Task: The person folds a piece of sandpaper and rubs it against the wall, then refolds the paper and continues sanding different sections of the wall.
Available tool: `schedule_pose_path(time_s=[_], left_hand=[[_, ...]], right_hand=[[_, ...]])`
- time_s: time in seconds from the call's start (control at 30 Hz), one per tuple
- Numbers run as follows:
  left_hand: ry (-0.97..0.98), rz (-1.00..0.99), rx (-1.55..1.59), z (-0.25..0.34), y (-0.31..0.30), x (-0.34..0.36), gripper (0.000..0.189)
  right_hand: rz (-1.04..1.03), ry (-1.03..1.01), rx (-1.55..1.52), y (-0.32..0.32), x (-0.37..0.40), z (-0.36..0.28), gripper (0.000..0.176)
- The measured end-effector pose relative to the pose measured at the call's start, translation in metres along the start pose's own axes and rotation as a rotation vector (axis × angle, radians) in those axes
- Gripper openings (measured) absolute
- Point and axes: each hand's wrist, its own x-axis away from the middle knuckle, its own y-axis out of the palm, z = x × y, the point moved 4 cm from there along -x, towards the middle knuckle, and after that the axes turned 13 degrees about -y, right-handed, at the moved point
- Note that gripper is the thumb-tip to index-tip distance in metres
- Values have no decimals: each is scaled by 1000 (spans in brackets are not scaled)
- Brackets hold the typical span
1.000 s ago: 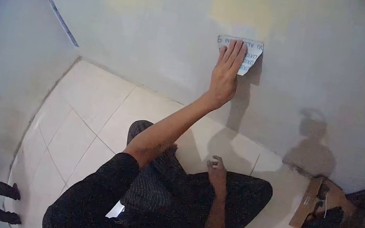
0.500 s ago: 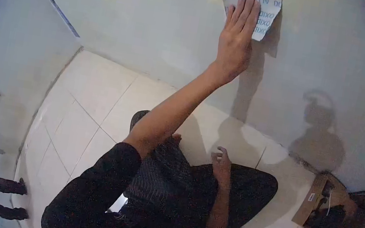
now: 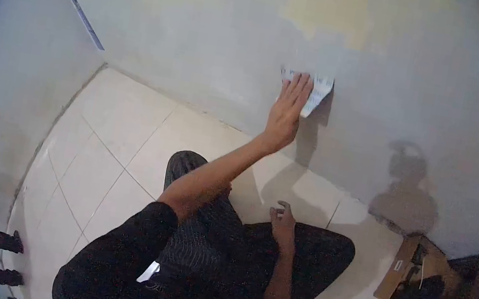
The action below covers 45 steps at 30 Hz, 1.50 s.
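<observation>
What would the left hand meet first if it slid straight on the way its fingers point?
The left hand presses sandpaper flat on the wall; straight up lies bare wall, then probably the yellowish patch.

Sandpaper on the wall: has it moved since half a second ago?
Yes. The sandpaper under the left hand has slid down the wall. It overlapped the yellowish patch then, and now lies clearly below it.
</observation>
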Motion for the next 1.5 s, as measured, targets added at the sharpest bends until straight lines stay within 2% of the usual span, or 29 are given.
schedule_pose_path(time_s=[0.17, 0.23, 0.37, 0.43, 0.53, 0.6, 0.7, 0.9, 1.27, 1.37, 1.5], left_hand=[[86, 194, 28, 25, -13, -71, 71], [113, 263, 67, 41, -21, -84, 70], [141, 240, 52, 29, -22, -79, 70], [110, 150, 35, 19, -14, -58, 68], [80, 116, -46, 5, 0, -32, 65], [92, 107, 4, 4, 1, -28, 63], [81, 130, 0, 7, 5, -35, 65], [157, 270, 34, 33, -26, -96, 76], [135, 126, -7, 13, -3, -30, 76], [44, 25, 6, 8, 3, -15, 71], [56, 51, 13, 9, 5, -17, 71]], right_hand=[[1, -48, 28, -8, -5, -15, 44], [-22, 96, -6, -8, -1, -15, 42], [-9, 36, -29, -2, -7, -12, 42], [-20, 20, -19, -6, -3, -23, 42], [-28, 16, 75, -7, -1, -23, 42], [-13, 3, 27, -7, -2, -19, 43], [2, -18, 3, -7, 1, -12, 43], [10, -29, 52, -2, -2, -7, 43], [-24, 2, -19, -6, 0, -19, 43], [-7, -20, 49, -1, -1, -8, 43], [-12, -53, 55, -1, 1, -5, 44]])
